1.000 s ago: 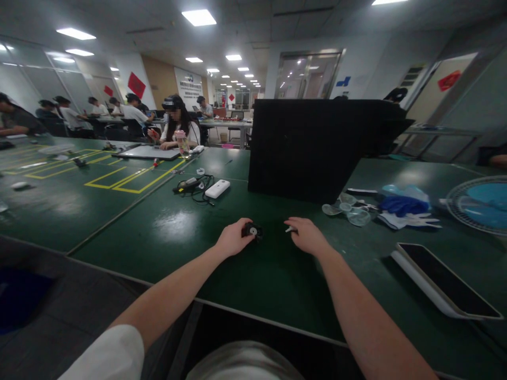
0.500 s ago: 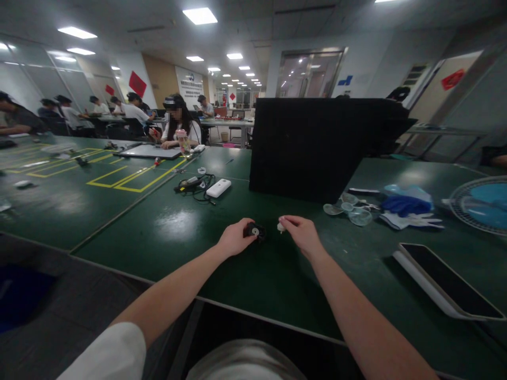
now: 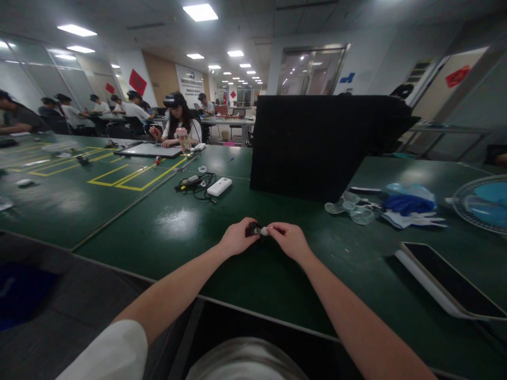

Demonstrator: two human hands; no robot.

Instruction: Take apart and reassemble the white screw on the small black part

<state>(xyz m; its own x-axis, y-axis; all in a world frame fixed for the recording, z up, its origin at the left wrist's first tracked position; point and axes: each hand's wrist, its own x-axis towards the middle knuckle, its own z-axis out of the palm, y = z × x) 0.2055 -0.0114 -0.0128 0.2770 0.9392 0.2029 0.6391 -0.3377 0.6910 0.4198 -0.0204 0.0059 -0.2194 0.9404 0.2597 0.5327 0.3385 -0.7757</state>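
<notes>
Left hand (image 3: 236, 237): closed around 1 black part (image 3: 251, 230)
Right hand (image 3: 289, 240): pinches 1 small white piece (image 3: 264, 231) just beside the black part
Green table (image 3: 158, 248): beneath the hands

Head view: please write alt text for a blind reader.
The left hand holds a small black object; the right hand pinches a small whitish piece close beside it, over a glossy green table.

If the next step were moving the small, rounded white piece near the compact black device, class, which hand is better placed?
Probably the right hand: it pinches the white piece close beside the black device, while the left hand grips that device.
</notes>
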